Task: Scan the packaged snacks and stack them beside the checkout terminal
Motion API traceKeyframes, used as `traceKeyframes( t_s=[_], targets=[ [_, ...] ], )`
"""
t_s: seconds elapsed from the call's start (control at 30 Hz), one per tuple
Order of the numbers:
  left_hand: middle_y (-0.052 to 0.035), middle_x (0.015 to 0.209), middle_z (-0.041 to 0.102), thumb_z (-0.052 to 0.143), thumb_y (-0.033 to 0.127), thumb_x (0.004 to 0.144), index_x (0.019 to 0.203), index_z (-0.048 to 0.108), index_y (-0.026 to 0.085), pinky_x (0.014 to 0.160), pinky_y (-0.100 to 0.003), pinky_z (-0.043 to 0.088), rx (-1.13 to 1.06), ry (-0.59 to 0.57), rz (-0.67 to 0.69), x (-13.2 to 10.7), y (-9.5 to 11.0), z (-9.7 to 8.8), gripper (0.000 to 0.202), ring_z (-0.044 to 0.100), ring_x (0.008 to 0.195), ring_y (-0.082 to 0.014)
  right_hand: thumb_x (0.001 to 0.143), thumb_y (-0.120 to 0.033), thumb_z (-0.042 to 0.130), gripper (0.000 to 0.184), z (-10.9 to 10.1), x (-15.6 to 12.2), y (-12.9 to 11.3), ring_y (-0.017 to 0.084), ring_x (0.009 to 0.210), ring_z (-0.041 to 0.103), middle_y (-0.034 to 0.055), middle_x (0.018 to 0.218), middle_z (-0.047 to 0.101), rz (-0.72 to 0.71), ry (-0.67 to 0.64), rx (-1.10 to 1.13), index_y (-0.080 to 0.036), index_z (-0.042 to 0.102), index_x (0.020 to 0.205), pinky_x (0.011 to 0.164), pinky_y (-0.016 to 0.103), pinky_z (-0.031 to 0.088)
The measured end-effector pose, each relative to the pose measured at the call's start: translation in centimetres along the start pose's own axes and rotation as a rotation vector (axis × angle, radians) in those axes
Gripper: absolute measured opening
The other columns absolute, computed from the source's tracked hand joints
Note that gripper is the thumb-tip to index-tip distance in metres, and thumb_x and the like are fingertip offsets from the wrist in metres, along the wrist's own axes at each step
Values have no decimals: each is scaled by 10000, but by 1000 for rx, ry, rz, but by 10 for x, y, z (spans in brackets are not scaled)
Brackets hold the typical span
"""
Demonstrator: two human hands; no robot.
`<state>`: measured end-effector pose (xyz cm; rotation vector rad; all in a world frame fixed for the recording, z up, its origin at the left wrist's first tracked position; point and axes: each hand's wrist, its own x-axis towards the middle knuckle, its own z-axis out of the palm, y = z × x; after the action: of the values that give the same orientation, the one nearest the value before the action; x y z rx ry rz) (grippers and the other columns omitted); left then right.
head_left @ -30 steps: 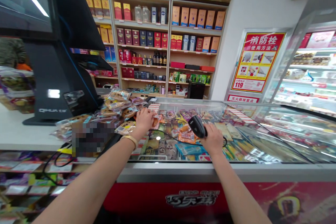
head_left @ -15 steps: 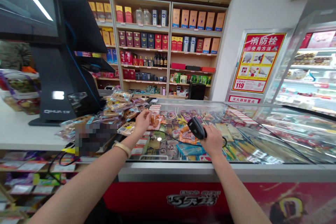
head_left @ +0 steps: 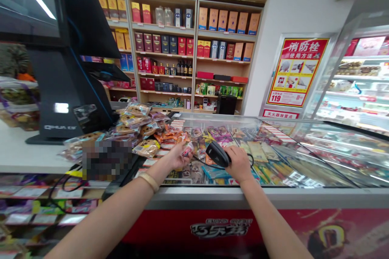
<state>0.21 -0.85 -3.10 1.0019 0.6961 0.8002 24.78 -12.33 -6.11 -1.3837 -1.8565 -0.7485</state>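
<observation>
My left hand is closed on a small packaged snack in a shiny pink-and-white wrapper, held over the glass top of the chest freezer. In my right hand is a black barcode scanner, its head pointing left toward the snack. The scanner's black cable loops behind both hands. Several orange snack packets lie on the glass just beyond my left hand. To their left rises a heap of clear-wrapped brown snacks, with one yellow-labelled pack at its near edge.
A dark checkout terminal stands on the white counter at left. Wrapped ice creams show through the freezer glass. Shelves of boxed bottles line the back wall. A refrigerated display is at right.
My left hand has moved right and nearer, from the orange packets toward the scanner, and a wrapped snack now shows in it. The scanner has shifted slightly left and down.
</observation>
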Motion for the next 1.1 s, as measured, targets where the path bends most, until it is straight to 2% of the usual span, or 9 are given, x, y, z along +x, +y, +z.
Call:
traceKeyframes(
  t_s=[0.07, 0.1, 0.2, 0.3, 0.43, 0.57, 0.8, 0.97, 1.1],
  targets=[
    [-39, 601, 579, 519, 461, 869, 671, 545, 172, 354, -184, 351, -7, -33, -104, -3, 2, 5, 352, 515, 463, -116, 730, -152, 545, 346, 1, -1, 1, 219, 886, 542, 77, 916, 635, -12, -2, -3, -174, 646, 1060, 790, 323, 349],
    [-39, 612, 588, 540, 438, 866, 673, 554, 167, 378, -185, 389, -27, -42, -143, -5, 4, 7, 333, 529, 481, -110, 736, -155, 545, 337, 2, -1, 1, 218, 888, 541, 78, 915, 633, -15, -1, -3, -176, 647, 1057, 792, 322, 349],
    [-34, 670, 636, 630, 163, 788, 714, 610, 147, 513, -185, 495, -42, -46, -135, -12, 10, 12, 79, 579, 553, -93, 743, -163, 550, 323, 2, 0, 0, 218, 878, 538, 79, 909, 631, -17, -1, 0, -180, 651, 1049, 793, 321, 351],
    [-51, 746, 694, 652, 25, 702, 780, 673, 130, 624, -200, 533, 17, -2, -68, -17, 12, 12, 132, 636, 648, -105, 743, -167, 556, 320, 0, 1, -2, 217, 861, 537, 78, 909, 635, -13, -14, 17, -185, 653, 1048, 792, 322, 350],
    [-72, 806, 730, 755, 144, 674, 833, 714, 141, 611, -230, 523, 219, 77, 80, -18, 10, 11, 165, 680, 733, -162, 739, -166, 566, 301, -2, 2, -4, 213, 863, 536, 73, 900, 634, -23, -59, 47, -192, 659, 1024, 795, 320, 343],
    [-41, 736, 719, 768, 220, 663, 834, 726, 153, 594, -226, 482, 388, 115, 199, -14, 7, 10, 189, 659, 682, -151, 709, -149, 576, 315, -4, 4, -6, 207, 846, 541, 61, 880, 629, -43, -80, 33, -201, 661, 1007, 776, 316, 331],
    [-24, 657, 681, 716, 242, 700, 825, 731, 142, 569, -226, 443, 499, 105, 281, -13, 7, 12, 161, 593, 583, -124, 703, -154, 584, 284, -3, 5, -7, 204, 814, 543, 61, 875, 644, -27, -121, 15, -200, 657, 974, 768, 314, 325],
    [-43, 738, 709, 735, 321, 676, 858, 727, 132, 610, -240, 475, 540, 104, 285, -16, 8, 12, 262, 626, 658, -146, 695, -156, 589, 289, -3, 5, -6, 205, 813, 539, 63, 882, 646, -35, -125, 26, -189, 651, 976, 753, 310, 321],
    [-62, 906, 745, 672, 325, 717, 992, 734, 139, 683, -283, 517, 673, 139, 365, -9, 3, 10, 337, 656, 780, -187, 709, -138, 560, 305, -4, 4, -4, 211, 836, 537, 68, 879, 645, 33, -23, -4, -188, 648, 997, 764, 313, 321]
  ],
)
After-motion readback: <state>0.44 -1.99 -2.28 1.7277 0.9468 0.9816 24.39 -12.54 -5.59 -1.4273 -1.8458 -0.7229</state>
